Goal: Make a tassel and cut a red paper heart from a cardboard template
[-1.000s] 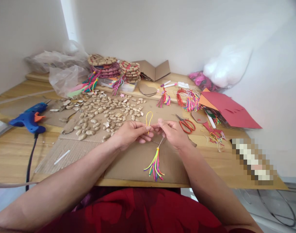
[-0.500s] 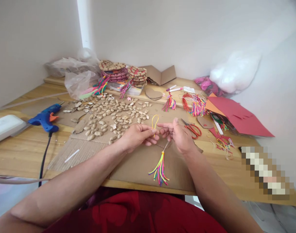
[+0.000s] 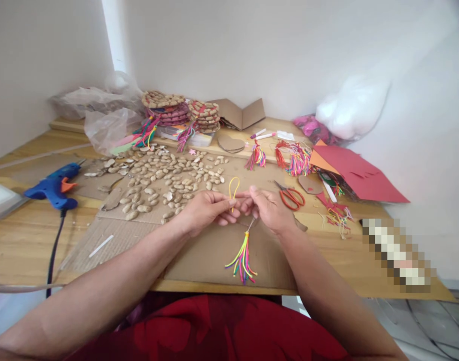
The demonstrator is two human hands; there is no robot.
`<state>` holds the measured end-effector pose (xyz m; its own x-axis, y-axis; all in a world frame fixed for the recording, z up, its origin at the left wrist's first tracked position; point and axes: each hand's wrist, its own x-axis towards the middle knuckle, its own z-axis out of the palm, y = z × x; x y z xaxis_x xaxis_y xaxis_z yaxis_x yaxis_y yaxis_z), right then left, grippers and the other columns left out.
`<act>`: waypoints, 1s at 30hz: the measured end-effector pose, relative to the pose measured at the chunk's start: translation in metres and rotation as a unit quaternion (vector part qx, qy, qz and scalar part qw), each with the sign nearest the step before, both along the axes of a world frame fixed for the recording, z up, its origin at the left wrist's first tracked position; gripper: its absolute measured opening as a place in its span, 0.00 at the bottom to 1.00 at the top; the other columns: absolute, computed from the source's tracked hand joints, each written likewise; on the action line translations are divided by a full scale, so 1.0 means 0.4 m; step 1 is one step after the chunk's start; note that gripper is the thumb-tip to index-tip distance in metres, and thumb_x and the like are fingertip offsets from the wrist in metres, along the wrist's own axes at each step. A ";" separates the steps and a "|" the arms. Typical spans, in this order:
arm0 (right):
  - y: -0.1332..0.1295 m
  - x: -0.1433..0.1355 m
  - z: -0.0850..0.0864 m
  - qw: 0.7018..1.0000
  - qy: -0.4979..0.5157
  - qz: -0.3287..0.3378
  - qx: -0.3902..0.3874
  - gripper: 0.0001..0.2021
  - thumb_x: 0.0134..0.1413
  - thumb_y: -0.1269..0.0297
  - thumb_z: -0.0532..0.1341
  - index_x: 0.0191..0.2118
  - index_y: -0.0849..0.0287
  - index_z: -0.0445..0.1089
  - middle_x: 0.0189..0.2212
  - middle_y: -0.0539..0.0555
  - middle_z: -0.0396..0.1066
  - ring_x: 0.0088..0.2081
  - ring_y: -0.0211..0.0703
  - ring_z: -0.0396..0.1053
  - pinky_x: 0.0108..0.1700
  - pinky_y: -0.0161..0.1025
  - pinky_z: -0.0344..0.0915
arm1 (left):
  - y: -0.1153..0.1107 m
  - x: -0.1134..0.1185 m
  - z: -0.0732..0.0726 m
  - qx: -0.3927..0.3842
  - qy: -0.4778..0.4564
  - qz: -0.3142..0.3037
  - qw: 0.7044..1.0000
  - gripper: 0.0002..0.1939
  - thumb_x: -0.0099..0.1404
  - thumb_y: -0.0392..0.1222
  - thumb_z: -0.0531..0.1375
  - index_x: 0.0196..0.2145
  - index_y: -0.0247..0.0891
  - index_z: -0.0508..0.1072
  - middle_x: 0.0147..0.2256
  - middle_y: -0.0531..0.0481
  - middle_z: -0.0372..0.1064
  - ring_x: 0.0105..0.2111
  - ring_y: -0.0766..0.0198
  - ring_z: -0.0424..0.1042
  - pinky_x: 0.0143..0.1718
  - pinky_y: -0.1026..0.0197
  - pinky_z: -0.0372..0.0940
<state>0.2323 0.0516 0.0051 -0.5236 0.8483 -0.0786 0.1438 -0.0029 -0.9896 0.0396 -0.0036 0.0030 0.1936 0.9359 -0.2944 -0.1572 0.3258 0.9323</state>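
My left hand (image 3: 210, 210) pinches a yellow cord loop (image 3: 234, 186) between thumb and forefinger, the loop standing up above the fingertips. Close beside it on the right, my right hand (image 3: 269, 208) is closed, its fingertips near the left ones. A thin pale string runs down from under the right fingers to a multicoloured tassel (image 3: 244, 255), whose strands spread over brown cardboard (image 3: 199, 265). How the string is held between the right fingers is hidden.
Peanuts (image 3: 165, 173) cover the cardboard behind my left hand. A blue glue gun (image 3: 51, 188) lies at left. Orange-handled scissors (image 3: 291, 198), a cardboard heart (image 3: 310, 184) and red paper (image 3: 361, 170) are at right. Peanut discs (image 3: 164, 100) are stacked behind, near more tassels (image 3: 300, 158).
The view has shifted slightly, so the table items appear further left. My right thumb has bent down toward its forefinger. The loop remains in my left hand.
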 end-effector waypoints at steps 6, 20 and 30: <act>-0.013 -0.008 0.009 0.997 -0.008 0.080 -0.019 0.21 0.58 0.49 0.65 0.49 0.59 0.77 0.30 0.51 0.74 0.31 0.38 0.68 0.33 0.35 0.62 | -0.001 -0.002 0.006 0.003 0.025 -0.053 0.998 0.22 0.54 0.58 0.71 0.31 0.34 0.80 0.32 0.44 0.80 0.28 0.66 0.76 0.28 0.67 0.67; -0.005 -0.013 -0.011 0.991 0.048 0.040 -0.122 0.18 0.47 0.52 0.72 0.41 0.59 0.81 0.26 0.50 0.75 0.27 0.35 0.68 0.28 0.33 0.60 | -0.002 0.001 0.011 -0.037 0.030 -0.087 0.995 0.24 0.49 0.59 0.74 0.31 0.34 0.82 0.35 0.42 0.81 0.30 0.65 0.78 0.29 0.67 0.68; -0.012 -0.020 -0.004 0.991 0.065 0.043 -0.106 0.14 0.47 0.53 0.73 0.34 0.59 0.81 0.26 0.50 0.75 0.27 0.33 0.67 0.30 0.33 0.62 | -0.004 0.002 0.009 -0.066 0.012 -0.086 0.994 0.26 0.45 0.59 0.75 0.33 0.35 0.82 0.35 0.43 0.81 0.31 0.63 0.80 0.28 0.67 0.69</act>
